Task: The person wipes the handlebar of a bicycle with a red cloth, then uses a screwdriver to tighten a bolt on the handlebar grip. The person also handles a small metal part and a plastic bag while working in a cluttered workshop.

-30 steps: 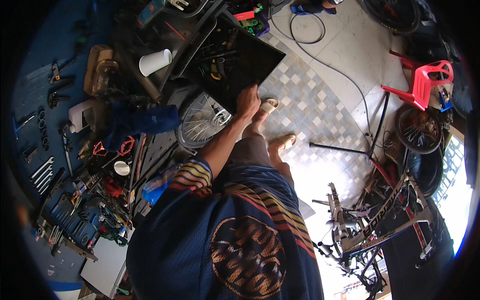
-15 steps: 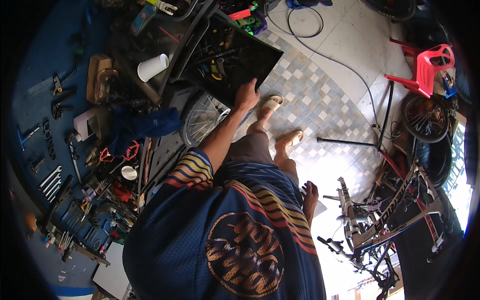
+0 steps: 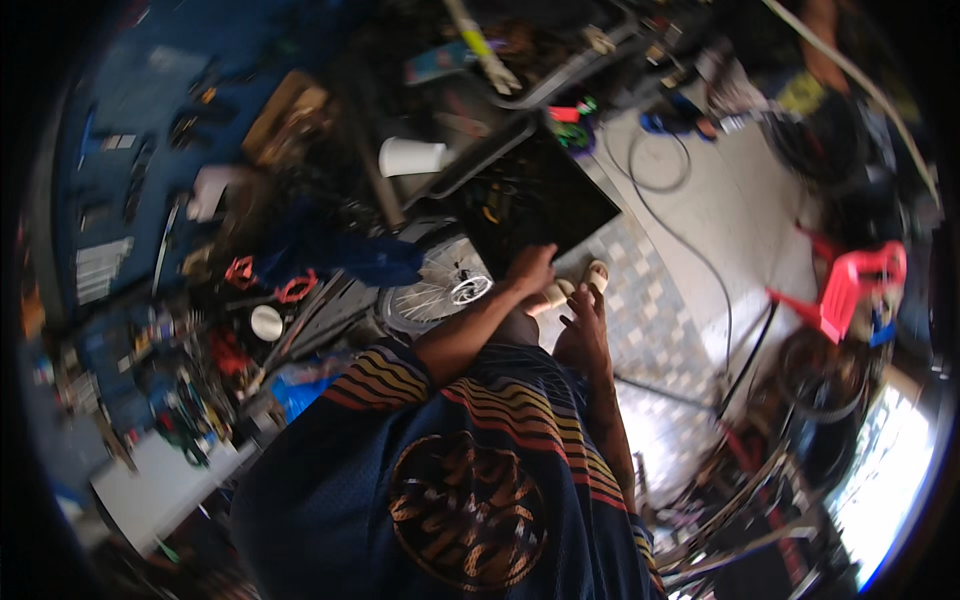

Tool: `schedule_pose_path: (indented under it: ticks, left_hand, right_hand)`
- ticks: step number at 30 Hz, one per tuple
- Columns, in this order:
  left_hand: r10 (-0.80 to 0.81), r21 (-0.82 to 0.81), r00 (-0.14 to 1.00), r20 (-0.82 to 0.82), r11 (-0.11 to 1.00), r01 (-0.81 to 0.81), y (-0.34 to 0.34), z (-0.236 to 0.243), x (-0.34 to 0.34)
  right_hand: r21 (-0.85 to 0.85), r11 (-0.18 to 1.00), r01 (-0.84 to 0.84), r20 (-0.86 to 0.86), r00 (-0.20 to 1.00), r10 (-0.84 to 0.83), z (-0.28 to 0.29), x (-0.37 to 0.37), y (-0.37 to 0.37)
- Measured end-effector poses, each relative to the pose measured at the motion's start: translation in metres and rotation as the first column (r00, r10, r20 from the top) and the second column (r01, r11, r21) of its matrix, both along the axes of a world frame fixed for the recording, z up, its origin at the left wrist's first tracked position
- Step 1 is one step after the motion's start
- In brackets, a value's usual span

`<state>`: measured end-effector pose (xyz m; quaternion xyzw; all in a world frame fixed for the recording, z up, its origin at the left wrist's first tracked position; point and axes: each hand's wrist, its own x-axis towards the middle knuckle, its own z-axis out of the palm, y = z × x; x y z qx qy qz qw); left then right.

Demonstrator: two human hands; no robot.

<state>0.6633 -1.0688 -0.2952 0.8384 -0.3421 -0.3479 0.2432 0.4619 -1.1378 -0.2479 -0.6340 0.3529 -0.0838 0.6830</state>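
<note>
An open black drawer (image 3: 578,212) juts out of the workbench, with dark tools and a yellow-handled tool (image 3: 491,213) inside it. My left hand (image 3: 530,270) is closed over the drawer's near edge. To its right, my right hand (image 3: 585,325) hovers with fingers spread, holding nothing and apart from the drawer. A bicycle wheel (image 3: 425,285) with a disc rotor stands under the bench, left of my left hand. The picture is blurred, so most of the drawer's contents cannot be made out.
On the bench stands a white cup (image 3: 412,157). A blue tool board (image 3: 130,190) with wrenches hangs at left. A hose (image 3: 690,240) crosses the tiled floor. At right are a red plastic chair (image 3: 850,285) and bicycle parts; a person's arm (image 3: 822,45) shows at the far right.
My right hand has risen from beside my thigh to near the drawer. My left hand keeps its hold on the drawer edge. The whole view has swung, shifting the bench rightward and downward.
</note>
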Motion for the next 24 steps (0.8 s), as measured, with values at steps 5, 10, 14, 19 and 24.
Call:
schedule_pose_path:
  ticks: [5, 10, 14, 19, 24]
  left_hand:
    - [0.044, 0.061, 0.987, -0.155, 0.998, -0.035, 0.006, 0.007, -0.002]
    - [0.401, -0.116, 0.915, 0.043, 0.912, -0.394, 0.058, 0.037, -0.003]
    - [0.847, -0.063, 0.329, -0.418, 0.334, -0.940, 0.127, 0.098, -0.006]
    - [0.926, -0.178, 0.307, -0.220, 0.271, -0.946, 0.141, 0.199, 0.017]
    - [0.583, -0.204, 0.327, 0.743, 0.663, -0.720, 0.115, 0.227, 0.140]
  right_hand:
    - [-0.054, 0.936, -0.347, 0.252, 0.903, 0.349, -0.068, 0.065, -0.020]
    - [0.595, 0.802, 0.040, -0.161, 0.985, 0.070, -0.114, 0.126, -0.033]
    - [0.630, 0.772, 0.080, -0.196, 0.979, 0.059, -0.096, 0.188, -0.033]
    - [0.562, 0.826, -0.047, -0.190, 0.965, 0.184, -0.075, 0.276, -0.033]
    - [0.623, 0.312, -0.718, 0.037, 0.425, 0.905, 0.013, 0.295, -0.018]
